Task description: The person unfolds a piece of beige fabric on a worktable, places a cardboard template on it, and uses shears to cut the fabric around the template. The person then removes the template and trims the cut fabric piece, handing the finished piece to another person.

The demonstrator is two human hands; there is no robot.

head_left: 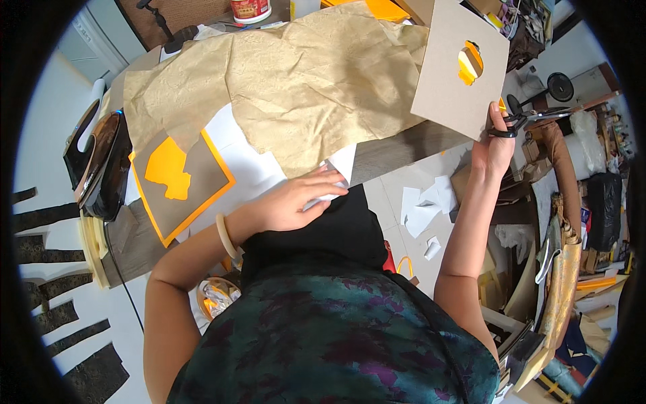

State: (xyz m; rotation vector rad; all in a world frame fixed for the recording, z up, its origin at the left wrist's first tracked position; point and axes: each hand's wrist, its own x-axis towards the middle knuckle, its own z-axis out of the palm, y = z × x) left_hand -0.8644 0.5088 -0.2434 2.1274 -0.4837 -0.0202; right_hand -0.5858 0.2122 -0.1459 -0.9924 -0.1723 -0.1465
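My right hand (496,149) is raised at the right, closed on the lower corner of a grey board (441,84) and on black-handled scissors (517,122). A shaped hole in that board has orange edges. My left hand (296,203) lies with fingers stretched out at the table's near edge, touching the border of a crinkled gold sheet (316,81) and some white paper (344,161). Left of it rests a second grey board (205,176) with an orange border and an orange shape (168,170) on its face.
An iron (101,158) stands at the table's left end, its cord hanging down. A red and white tub (251,9) is at the back. White paper scraps (427,205) litter the floor. Rolls of material (564,283) crowd the right side; dark strips (50,249) lie at the left.
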